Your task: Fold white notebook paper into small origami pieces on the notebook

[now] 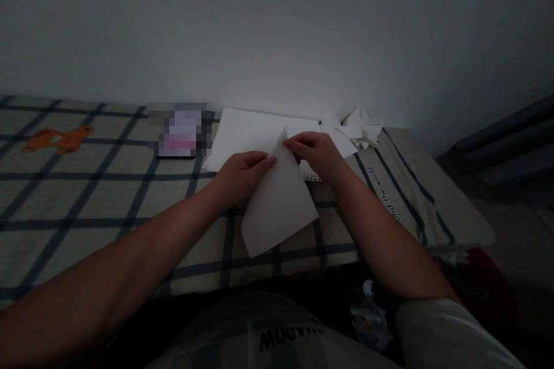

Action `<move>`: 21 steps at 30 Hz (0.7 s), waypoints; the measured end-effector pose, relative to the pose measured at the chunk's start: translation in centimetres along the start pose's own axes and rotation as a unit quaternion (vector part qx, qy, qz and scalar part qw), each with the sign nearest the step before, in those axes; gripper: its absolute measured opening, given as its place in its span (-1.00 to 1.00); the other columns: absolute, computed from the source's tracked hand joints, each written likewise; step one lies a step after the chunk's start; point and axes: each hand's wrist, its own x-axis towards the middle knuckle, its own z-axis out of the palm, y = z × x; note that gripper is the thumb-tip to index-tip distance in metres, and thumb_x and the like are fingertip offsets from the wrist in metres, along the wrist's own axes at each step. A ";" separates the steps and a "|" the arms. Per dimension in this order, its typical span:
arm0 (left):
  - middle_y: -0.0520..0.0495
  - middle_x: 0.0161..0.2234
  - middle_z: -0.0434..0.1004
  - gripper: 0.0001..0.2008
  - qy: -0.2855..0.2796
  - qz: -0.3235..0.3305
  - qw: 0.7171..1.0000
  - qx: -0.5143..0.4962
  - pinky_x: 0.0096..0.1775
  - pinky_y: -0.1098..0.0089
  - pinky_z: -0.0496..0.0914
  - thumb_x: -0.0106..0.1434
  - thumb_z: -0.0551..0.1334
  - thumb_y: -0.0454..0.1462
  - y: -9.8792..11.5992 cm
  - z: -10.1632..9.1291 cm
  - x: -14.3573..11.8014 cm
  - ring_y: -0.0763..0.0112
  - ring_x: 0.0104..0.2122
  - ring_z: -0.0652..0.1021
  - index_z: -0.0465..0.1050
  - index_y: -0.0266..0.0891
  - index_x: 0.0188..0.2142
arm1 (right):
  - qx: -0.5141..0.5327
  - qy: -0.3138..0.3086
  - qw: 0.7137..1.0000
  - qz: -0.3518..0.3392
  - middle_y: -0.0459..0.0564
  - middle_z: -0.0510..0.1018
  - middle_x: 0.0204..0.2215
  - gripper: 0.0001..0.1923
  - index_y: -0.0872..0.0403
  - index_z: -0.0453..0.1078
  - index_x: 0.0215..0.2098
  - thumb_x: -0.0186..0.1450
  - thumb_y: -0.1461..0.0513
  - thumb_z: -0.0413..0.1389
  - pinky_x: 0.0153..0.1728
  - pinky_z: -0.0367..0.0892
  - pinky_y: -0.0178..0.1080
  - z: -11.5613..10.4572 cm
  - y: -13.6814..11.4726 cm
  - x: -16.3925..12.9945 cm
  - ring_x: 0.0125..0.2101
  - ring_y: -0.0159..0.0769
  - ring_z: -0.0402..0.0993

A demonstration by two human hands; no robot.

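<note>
Your 2 hands meet at the top corner of a white sheet of paper [279,202] lying on the checked bedcover [86,196]. Left hand [240,176]: fingers pinched on the sheet's upper left edge. Right hand [318,153]: fingertips closed on the raised top corner. Sheet sits tilted, lower corner toward you. Behind it, a flat stack of white pages [255,132] near the wall; crumpled paper scraps [361,127] just right of that. A blurred device [179,130] (details hidden) lies left of the stack. Orange print [58,139] far left.
</note>
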 end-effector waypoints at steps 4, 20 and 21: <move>-0.11 -0.25 0.69 -0.57 0.065 0.014 0.997 -0.028 -0.32 0.37 0.47 0.19 0.35 0.08 0.2 -0.7 0.7 0.29 -0.30 0.60 0.68 -0.16 -0.15 | -0.003 -0.056 0.998 0.004 -0.14 0.49 -0.59 -0.61 0.08 0.56 -0.43 0.17 -0.08 0.35 -0.46 0.27 -0.27 0.6 -0.5 -0.5 -0.54 -0.42 0.35; -0.08 -0.44 0.67 -0.74 0.038 -0.041 0.995 -0.087 -0.51 0.36 0.41 0.12 0.42 -0.03 0.1 -1.6 1.3 0.36 -0.54 0.53 0.69 -0.14 -0.32 | 0.055 -0.114 0.990 0.063 -0.16 0.49 -0.55 -0.68 0.07 0.52 -0.38 0.11 0.02 0.41 -0.39 0.34 -0.25 2.3 -1.0 -1.1 -0.48 -0.39 0.41; -0.08 -0.44 0.67 -0.73 0.045 -0.033 0.996 -0.074 -0.51 0.37 0.40 0.12 0.41 -0.03 -0.1 -1.6 1.4 0.37 -0.54 0.53 0.69 -0.14 -0.31 | 0.058 -0.114 0.990 0.067 -0.16 0.50 -0.54 -0.69 0.06 0.52 -0.38 0.11 0.04 0.41 -0.38 0.34 -0.25 2.3 -1.0 -1.1 -0.47 -0.39 0.41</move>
